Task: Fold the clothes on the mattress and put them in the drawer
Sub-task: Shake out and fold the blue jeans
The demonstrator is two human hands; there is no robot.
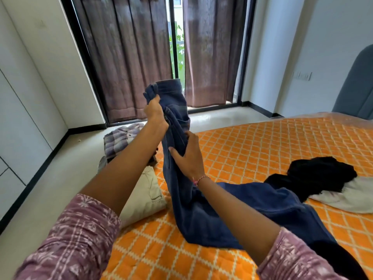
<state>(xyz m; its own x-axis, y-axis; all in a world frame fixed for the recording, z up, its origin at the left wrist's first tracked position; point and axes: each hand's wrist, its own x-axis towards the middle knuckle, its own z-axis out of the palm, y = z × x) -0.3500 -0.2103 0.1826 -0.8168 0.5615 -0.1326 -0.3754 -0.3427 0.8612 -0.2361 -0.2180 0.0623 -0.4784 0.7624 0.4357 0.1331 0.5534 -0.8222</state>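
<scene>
Some things are hard to see here. The left arm covers part of the cream clothes point(145, 190) folded at the edge of the mattress point(262, 142), and it also hides part of the striped shirt point(121, 138) behind them. You cannot tell if that shirt lies on the mattress or on the floor. The bottom ends of the blue jeans point(232, 215) run under the right arm and off toward the lower right, so where the legs stop is hidden. A black cloth point(319, 174) lies in a heap on top of a white cloth point(347, 199), and most of the white one is covered, so what kind of clothes they are is not clear. No drawer can be picked out; there are only flat white doors on the left wall. The left hand point(154, 113) is held up high with its fingers curled tight around the top band of the jeans. The right hand point(187, 156) is lower down, with its thumb on one side and its fingers wrapped around the bunched middle of the jeans. The top of the jeans hangs in the air in front of the brown curtains point(129, 57), and the legs rest on the orange mattress between the cream clothes and the black heap.
</scene>
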